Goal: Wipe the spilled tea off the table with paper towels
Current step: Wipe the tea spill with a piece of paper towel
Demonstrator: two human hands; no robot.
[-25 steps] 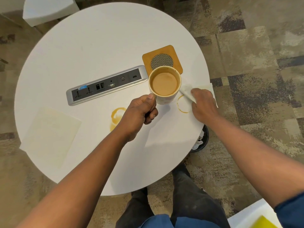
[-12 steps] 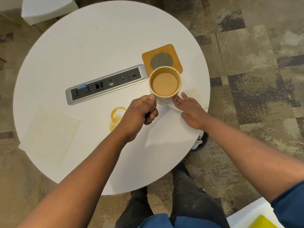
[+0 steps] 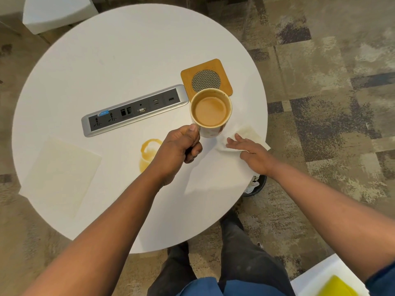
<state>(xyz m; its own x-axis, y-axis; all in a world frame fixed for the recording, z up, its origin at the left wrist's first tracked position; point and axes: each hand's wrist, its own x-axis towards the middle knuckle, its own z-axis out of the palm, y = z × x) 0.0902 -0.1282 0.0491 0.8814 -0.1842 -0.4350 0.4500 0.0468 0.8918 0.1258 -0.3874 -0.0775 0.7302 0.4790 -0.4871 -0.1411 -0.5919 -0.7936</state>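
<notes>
floor: patchy beige-brown-grey carpet [image 3: 333, 67] | furniture: round white worktop [image 3: 119, 50]; white blocks at upper left [image 3: 57, 11], lower right [image 3: 316, 274]

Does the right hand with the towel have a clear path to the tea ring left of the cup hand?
Probably not directly: the left hand holding the cup sits between the right hand and tea ring.

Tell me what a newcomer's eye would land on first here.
The full cup of tea held above the white table by the left hand. Next, the orange tea ring left of that hand, and the right hand pressing a stained paper towel near the table's right edge.
</notes>
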